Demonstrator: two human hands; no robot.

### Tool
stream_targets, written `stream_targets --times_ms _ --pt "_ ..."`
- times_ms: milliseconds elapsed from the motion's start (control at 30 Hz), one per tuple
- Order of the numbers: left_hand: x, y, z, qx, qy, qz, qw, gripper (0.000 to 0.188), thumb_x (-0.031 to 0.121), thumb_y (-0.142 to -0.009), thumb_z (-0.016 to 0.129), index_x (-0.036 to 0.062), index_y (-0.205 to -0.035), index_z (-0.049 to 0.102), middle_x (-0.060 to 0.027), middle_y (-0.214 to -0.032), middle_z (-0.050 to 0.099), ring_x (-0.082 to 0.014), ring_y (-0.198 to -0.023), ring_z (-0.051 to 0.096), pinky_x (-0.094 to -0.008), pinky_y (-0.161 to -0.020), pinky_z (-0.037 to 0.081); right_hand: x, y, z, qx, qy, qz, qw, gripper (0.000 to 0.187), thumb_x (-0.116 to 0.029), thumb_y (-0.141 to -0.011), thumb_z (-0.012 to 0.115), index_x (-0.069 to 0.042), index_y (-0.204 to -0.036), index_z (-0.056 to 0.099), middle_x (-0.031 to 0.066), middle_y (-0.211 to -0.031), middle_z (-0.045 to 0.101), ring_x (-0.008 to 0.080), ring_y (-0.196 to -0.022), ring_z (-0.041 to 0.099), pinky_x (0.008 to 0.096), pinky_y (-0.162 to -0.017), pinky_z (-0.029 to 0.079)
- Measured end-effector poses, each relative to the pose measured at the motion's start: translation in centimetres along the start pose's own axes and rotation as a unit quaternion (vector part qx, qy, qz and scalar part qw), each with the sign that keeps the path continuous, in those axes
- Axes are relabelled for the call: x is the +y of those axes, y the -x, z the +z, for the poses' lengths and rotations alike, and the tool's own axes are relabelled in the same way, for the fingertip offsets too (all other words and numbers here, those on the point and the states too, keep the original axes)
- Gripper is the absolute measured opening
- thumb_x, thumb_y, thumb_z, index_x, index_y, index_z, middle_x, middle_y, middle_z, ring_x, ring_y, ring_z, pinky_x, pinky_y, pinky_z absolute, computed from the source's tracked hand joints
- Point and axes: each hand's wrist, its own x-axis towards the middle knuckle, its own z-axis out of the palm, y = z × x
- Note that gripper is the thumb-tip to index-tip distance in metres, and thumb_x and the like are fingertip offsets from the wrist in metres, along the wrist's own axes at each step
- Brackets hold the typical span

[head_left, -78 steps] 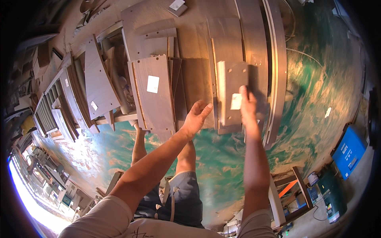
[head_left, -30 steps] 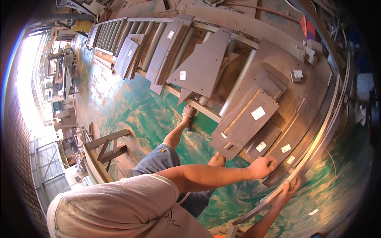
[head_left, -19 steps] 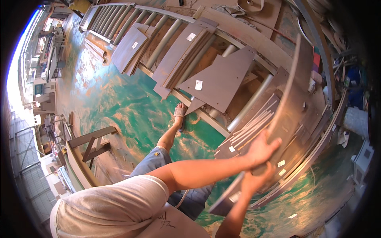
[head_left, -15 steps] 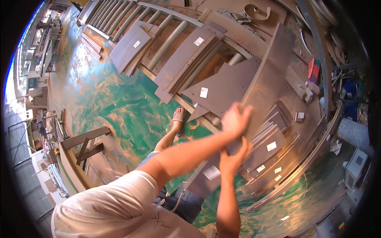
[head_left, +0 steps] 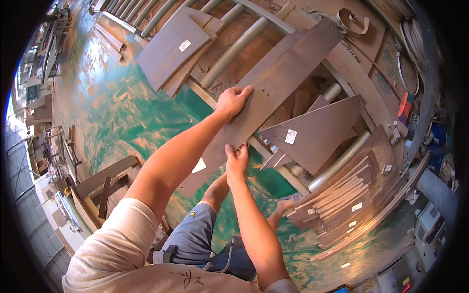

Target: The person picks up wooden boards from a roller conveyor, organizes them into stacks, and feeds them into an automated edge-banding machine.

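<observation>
A long, dark brown board lies slantwise before me, its far end over the rollers and its near end above my legs. My left hand grips its left edge, the fingers curled onto the top face. At the opposite edge my right hand pinches the board, with the thumb below the rim and fingertips partly hidden. A white label sits on the near part of the board. To its right, a pointed brown panel rests across the rollers.
The roller conveyor runs away to the upper left, carrying a stack of labelled panels. Several narrow strips lie on boards at the right. A wooden frame stands on the left, on the dusty green floor.
Both hands have carried the long board leftward from above the strip stack to over the conveyor rollers. My body has stepped, and the view has shifted with it.
</observation>
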Motion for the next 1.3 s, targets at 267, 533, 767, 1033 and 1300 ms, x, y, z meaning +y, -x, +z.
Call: stream_targets --times_ms 267,533,767,1033,1300 --pt "-5.8 -6.3 -5.1 0.023 0.021 -0.017 0.999 0.059 0.062 -0.092 0.060 0.0067 -0.103 0.077 -0.0134 -0.081 0.072 -0.0228 -0.079 0.071 -0.0388 -0.078 0.053 3.0 -3.7 6.5 -0.030 0.096 0.078 0.992 0.044 -0.012 -0.099 0.063 0.003 -0.136 0.044 0.0159 -0.124 0.066 0.0213 -0.111 0.064 0.0314 -0.098 0.048" --pt "-7.3 -16.9 -9.5 0.123 -0.064 0.021 0.990 0.060 0.066 -0.091 0.056 0.0130 -0.109 0.077 -0.0152 -0.101 0.076 -0.0339 -0.101 0.071 -0.0437 -0.089 0.053 7.0 -2.0 6.2 -0.094 0.151 0.143 0.974 0.048 -0.019 -0.100 0.064 0.002 -0.140 0.048 0.0132 -0.115 0.072 0.0247 -0.104 0.069 0.0314 -0.090 0.053" --pt "-10.9 -22.4 -3.9 0.145 -0.039 0.044 0.988 0.056 0.063 -0.090 0.061 0.0133 -0.110 0.078 -0.0167 -0.103 0.075 -0.0336 -0.102 0.071 -0.0419 -0.092 0.052 10.8 6.2 -2.6 -0.032 0.309 0.117 0.943 0.028 -0.017 -0.100 0.062 0.002 -0.120 0.063 0.0132 -0.101 0.074 0.0186 -0.094 0.072 0.0302 -0.082 0.057" --pt "-11.5 -24.3 -2.8 0.100 -0.117 0.080 0.985 0.059 0.058 -0.093 0.062 0.0094 -0.126 0.071 -0.0119 -0.126 0.071 -0.0259 -0.119 0.065 -0.0353 -0.102 0.047 8.9 10.3 -6.5 0.035 0.260 0.126 0.957 0.025 -0.022 -0.097 0.066 -0.007 -0.117 0.065 0.0141 -0.096 0.075 0.0279 -0.088 0.075 0.0371 -0.075 0.059" --pt "-12.1 -13.1 -3.8 0.144 -0.226 0.139 0.953 0.053 0.049 -0.098 0.059 0.0033 -0.120 0.072 -0.0135 -0.111 0.075 -0.0250 -0.092 0.072 -0.0366 -0.086 0.052 5.5 12.4 -16.6 0.044 0.174 0.098 0.979 0.033 -0.027 -0.097 0.067 -0.006 -0.122 0.064 0.0139 -0.100 0.075 0.0236 -0.087 0.073 0.0362 -0.074 0.057"
